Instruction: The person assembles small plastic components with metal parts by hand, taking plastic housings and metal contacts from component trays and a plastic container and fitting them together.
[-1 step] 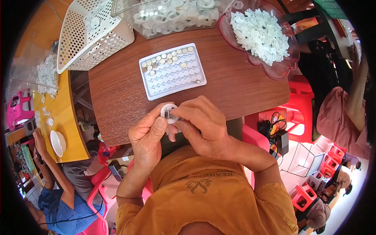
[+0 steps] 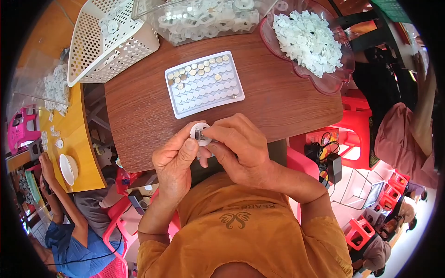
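"What are the hands doing?"

"The left hand (image 2: 175, 160) grips a small round white housing (image 2: 194, 132) between thumb and fingers, its open side facing up, with metallic parts inside. The right hand (image 2: 245, 146) is curled, its fingertips touching the housing's right side; I can't tell whether they pinch anything."

"Where is that housing?"

"In front of the orange shirt (image 2: 241, 217), over the near edge of the dark wooden table (image 2: 139, 125)."

"And beyond it?"

"A white tray (image 2: 211, 108) with round pockets; silvery button cells (image 2: 201, 72) sit mostly in its far rows."

"Further out?"

"A white perforated basket (image 2: 134, 48) at the far left, a clear bin (image 2: 171, 41) of white rings beside it, and a reddish scalloped bowl (image 2: 327, 88) heaped with white plastic pieces (image 2: 308, 41) at the far right."
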Demonstrator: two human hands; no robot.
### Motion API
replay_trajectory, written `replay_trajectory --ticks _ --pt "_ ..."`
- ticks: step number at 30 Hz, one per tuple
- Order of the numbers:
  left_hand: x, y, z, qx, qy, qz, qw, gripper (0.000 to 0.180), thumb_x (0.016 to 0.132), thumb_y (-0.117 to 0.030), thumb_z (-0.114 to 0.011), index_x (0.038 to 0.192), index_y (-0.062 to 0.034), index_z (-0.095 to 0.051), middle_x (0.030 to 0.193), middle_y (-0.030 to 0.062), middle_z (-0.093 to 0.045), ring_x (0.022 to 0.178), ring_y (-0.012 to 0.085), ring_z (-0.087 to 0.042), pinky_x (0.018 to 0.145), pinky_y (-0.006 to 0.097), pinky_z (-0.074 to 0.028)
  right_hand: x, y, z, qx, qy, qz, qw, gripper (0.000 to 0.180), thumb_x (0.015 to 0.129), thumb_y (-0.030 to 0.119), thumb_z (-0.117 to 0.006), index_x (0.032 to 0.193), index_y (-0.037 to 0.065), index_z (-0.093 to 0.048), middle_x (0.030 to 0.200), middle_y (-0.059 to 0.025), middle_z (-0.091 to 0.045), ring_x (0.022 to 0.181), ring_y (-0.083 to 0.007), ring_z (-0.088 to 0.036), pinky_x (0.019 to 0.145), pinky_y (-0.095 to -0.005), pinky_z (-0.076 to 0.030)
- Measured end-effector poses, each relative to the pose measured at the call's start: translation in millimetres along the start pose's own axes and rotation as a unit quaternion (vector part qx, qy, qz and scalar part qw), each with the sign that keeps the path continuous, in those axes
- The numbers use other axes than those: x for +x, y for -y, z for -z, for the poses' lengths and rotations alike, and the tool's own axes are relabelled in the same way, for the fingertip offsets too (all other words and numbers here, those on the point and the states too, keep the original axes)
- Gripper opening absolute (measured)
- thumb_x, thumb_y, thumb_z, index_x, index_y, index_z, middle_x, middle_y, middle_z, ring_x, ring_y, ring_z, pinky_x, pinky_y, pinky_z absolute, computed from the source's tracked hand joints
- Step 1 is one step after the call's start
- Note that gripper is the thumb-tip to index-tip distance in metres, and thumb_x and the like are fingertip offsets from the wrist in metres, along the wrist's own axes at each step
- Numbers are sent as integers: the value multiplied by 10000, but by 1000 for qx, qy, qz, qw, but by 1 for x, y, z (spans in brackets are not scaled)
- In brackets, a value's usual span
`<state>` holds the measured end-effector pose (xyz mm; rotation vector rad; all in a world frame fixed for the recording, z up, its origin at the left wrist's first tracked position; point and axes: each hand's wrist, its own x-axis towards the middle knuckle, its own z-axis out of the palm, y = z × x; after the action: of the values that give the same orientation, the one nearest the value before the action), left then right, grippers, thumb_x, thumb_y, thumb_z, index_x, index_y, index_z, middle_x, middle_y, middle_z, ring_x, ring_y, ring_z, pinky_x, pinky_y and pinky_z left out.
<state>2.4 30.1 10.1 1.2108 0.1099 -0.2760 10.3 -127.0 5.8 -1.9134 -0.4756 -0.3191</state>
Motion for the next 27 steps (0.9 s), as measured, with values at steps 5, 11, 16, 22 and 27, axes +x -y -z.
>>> replay_trajectory --ticks 5,11,16,22,27 --pt "-1 3 2 16 5 -17 1000 351 906 -177 -561 1162 63 -554 943 90 -617 676 111 -544 563 228 -448 -1 2 -1 15 -1 -10 1000 297 709 -43 -621 997 10 -574 855 -125 -560 768 -296 -543 648 -366 -455" --pt "-2 3 2 14 5 -22 1000 357 908 -176 -557 1172 65 -545 949 92 -617 686 109 -549 565 225 -452 -2 2 -3 38 -11 -19 999 307 707 -46 -631 1001 21 -575 858 -125 -561 769 -298 -547 649 -366 -455" --pt "-1 2 2 15 11 -19 1000 353 912 -169 -549 1172 70 -542 962 92 -616 691 106 -555 566 225 -459 -2 1 -3 28 -15 -8 999 313 701 -53 -634 1001 18 -577 864 -127 -562 767 -296 -549 642 -363 -456" --pt "0 3 3 16 10 -21 1000 351 915 -172 -547 1170 70 -544 965 91 -616 691 107 -555 562 226 -458 -2 3 -5 21 -28 -11 999 287 699 -57 -636 973 9 -581 866 -130 -563 758 -295 -552 637 -358 -457" --pt "0 2 3 18 14 -25 999 360 913 -181 -551 1169 72 -544 959 95 -617 688 107 -553 564 227 -457 -2 6 -6 98 -24 -87 991 258 703 -59 -641 942 19 -584 851 -110 -569 762 -272 -557 631 -347 -463"
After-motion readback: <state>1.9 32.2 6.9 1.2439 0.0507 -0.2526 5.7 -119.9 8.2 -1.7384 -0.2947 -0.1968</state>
